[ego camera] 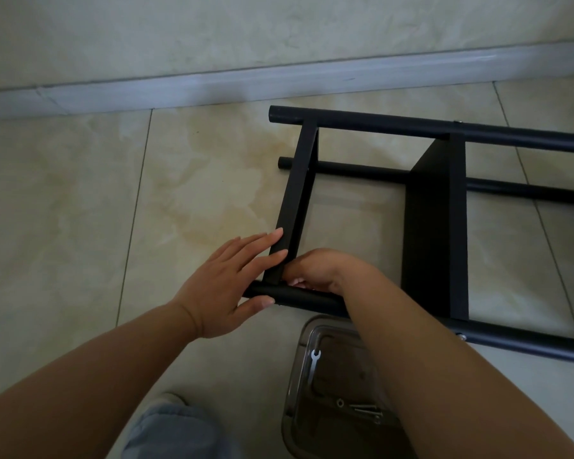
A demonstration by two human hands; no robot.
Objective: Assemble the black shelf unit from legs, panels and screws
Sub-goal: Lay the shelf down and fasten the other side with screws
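The black shelf unit lies on its side on the tiled floor. Its end panel point(295, 193) runs from the far leg point(378, 125) down to the near leg point(312, 299). A second panel point(434, 226) stands further right. My left hand point(219, 286) presses straight fingers against the end panel's outer face, thumb under the near leg's end. My right hand point(325, 270) is curled over the corner where the end panel meets the near leg. Its fingertips are tucked down at the joint, and whatever they hold is hidden.
A clear plastic tray point(299, 376) sits on the floor just in front of the near leg, holding a small wrench point(314, 366) and a few screws point(365, 409). My knee point(173, 432) is at the bottom edge. A skirting board point(246, 84) and wall close off the far side.
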